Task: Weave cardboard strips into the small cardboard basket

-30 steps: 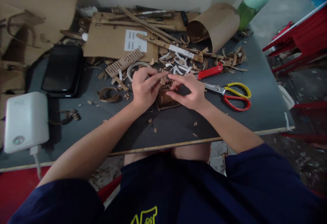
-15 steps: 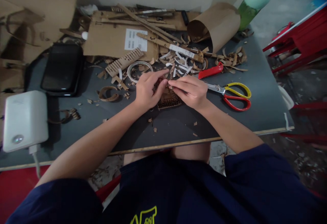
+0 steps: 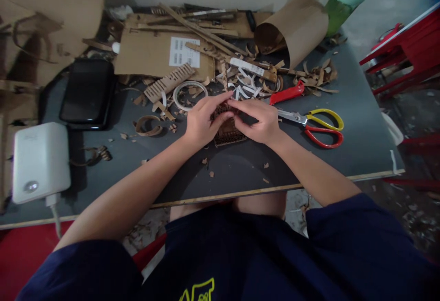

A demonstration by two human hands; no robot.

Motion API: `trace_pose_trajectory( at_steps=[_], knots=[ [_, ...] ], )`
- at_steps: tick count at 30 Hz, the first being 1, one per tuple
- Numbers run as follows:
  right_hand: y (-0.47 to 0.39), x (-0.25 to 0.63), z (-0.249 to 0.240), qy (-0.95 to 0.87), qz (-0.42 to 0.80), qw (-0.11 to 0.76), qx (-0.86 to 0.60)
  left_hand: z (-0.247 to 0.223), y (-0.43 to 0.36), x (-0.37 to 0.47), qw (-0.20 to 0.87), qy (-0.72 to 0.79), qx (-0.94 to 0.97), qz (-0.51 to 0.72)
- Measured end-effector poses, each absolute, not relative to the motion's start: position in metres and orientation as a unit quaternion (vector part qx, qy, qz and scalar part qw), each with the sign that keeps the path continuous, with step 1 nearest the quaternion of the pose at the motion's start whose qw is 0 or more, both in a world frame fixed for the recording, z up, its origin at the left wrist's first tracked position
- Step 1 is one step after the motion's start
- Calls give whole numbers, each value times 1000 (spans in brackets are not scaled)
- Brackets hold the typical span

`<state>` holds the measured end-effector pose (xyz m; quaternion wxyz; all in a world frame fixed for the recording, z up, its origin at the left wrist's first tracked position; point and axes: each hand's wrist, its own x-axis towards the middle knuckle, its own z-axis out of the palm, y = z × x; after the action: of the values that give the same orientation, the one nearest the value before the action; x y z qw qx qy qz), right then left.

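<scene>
A small brown cardboard piece with corrugated edges (image 3: 229,137) lies on the grey table in front of me, partly covered by my fingers. My left hand (image 3: 205,120) curves round its left and far side, thumb and fingers closed on its edge. From the right, my right hand (image 3: 258,120) pinches the far edge, its fingertips meeting those of the left. A narrow cardboard strip (image 3: 225,74) rises away from the fingertips. Scissors with yellow and red handles (image 3: 323,129) lie right of my right hand, and a red-handled cutter (image 3: 287,94) lies just beyond.
A roll of tape (image 3: 189,95) and a notched cardboard strip (image 3: 169,82) lie beyond my left hand. White paper curls and cardboard scraps litter the middle. At left are a black case (image 3: 87,92) and a white power device (image 3: 41,163). A brown cardboard tube (image 3: 305,26) stands back right.
My right hand's fingers have shifted from a pinch over the piece to its far edge, meeting the left fingertips. The strip now stands out beyond the fingers. The view has moved slightly.
</scene>
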<state>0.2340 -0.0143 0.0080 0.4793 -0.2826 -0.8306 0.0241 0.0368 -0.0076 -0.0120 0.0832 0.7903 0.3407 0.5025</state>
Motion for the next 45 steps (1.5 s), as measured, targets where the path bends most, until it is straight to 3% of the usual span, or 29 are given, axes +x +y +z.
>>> trace_pose_trajectory(
  at_steps=[5,10,19,34,45],
  knots=[
    [-18,232,12,-809,45,485,-330,-17,-6,38,127,381,757,515],
    [-18,231,12,-797,36,497,-342,-13,-10,38,59,394,771,496],
    [-20,230,13,-804,23,493,-333,-12,-11,37,39,434,757,487],
    [-19,233,10,-821,127,439,-343,-13,-9,39,145,439,712,529],
    [-20,233,9,-807,141,450,-356,-13,-14,41,111,408,729,539]
  ],
)
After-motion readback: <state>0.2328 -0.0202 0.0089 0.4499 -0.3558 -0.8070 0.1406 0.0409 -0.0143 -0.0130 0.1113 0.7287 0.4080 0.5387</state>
